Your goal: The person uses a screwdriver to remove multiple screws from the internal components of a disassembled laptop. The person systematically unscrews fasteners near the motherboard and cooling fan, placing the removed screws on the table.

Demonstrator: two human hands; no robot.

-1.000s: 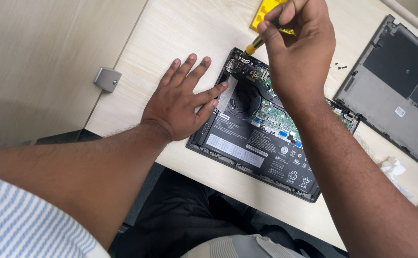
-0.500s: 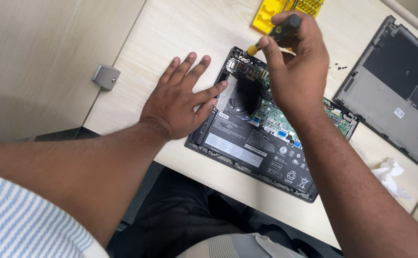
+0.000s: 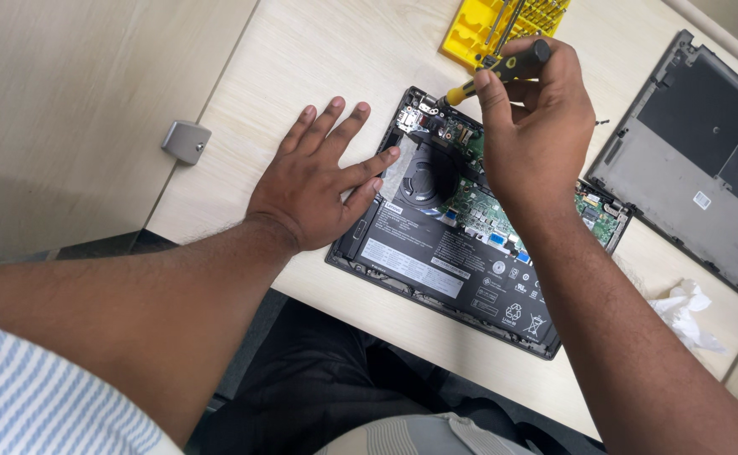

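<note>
We've got our left hand (image 3: 318,181) flat, fingers spread, on the open laptop (image 3: 470,244), right hand (image 3: 537,126) clamped on a screwdriver (image 3: 495,72) tipped into the corner.

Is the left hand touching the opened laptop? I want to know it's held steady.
Touching. The head view shows the left hand flat, fingertips lying on the opened laptop edge.

Matt pale wood-look table (image 3: 318,59); yellow plastic bit tray (image 3: 468,32).
</note>
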